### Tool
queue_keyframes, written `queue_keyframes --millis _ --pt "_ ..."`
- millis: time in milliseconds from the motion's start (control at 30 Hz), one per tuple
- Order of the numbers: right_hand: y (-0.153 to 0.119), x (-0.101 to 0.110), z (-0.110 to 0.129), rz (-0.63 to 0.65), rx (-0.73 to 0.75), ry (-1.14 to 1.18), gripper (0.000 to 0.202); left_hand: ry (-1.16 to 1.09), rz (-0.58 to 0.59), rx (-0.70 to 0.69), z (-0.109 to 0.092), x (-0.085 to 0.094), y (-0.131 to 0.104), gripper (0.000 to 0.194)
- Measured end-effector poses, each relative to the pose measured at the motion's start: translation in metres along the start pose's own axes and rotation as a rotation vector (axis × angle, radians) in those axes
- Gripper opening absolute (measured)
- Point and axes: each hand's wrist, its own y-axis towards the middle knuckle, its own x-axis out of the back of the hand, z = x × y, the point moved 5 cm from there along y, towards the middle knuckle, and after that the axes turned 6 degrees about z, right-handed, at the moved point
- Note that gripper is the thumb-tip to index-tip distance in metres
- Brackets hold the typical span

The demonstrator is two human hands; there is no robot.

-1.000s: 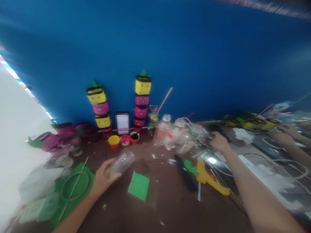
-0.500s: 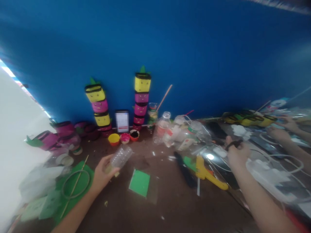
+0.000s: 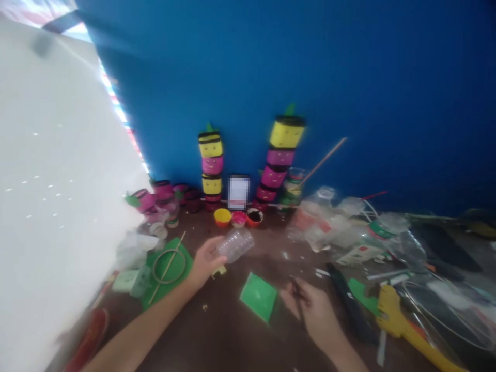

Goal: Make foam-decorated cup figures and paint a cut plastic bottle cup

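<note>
My left hand (image 3: 207,258) is closed around one end of a clear, ribbed piece of plastic bottle (image 3: 235,246), tilted above the brown table. My right hand (image 3: 310,307) grips a slim dark tool (image 3: 298,297), too blurred for me to name for certain. Just left of that hand lies a green square packet (image 3: 259,297). Beyond the bottle piece stand three small cups of paint: yellow (image 3: 222,217), pink (image 3: 239,219) and black (image 3: 254,217).
Two stacks of yellow and magenta pots, the left (image 3: 212,165) and right (image 3: 279,160), flank a phone (image 3: 239,192) by the blue wall. To the right lie a yellow glue gun (image 3: 391,310) and plastic bottles (image 3: 310,212). A ring (image 3: 169,281) rests on green sheet at left.
The view has swung right-to-left, so the table things appear farther right. My right hand has come from the cluttered right side to beside the green packet, still holding the dark tool.
</note>
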Motion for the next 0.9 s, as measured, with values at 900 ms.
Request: queue_keyframes --millis 900 --pt "0.009 -0.04 0.005 -0.175 0.428 -0.842 0.033 -0.198 0.239 0.034 -0.003 -0.021 -0.007 0.073"
